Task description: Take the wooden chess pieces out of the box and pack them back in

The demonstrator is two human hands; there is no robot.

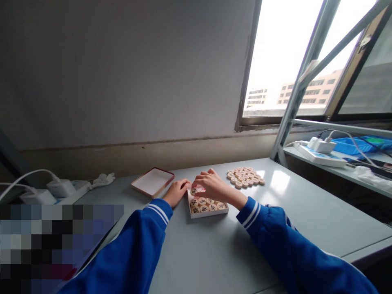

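A shallow white box [208,214] sits on the table with round wooden xiangqi pieces [202,201] laid in rows, black characters facing up. My right hand [210,183] reaches over the box, its fingers closed on a xiangqi piece [194,191] with a black character, at the left side of the box. Some red marks show under the fingers; the back part of the box is hidden by this hand. My left hand [177,192] rests on the table against the box's left edge, fingertips together at its back corner.
An upturned box lid [153,182] with a white inside lies behind my left hand. More xiangqi pieces [245,177] lie close together at the back right. Power strips with plugs [63,190] stand at left and on the right shelf [321,157]. A metal post [288,118] rises behind.
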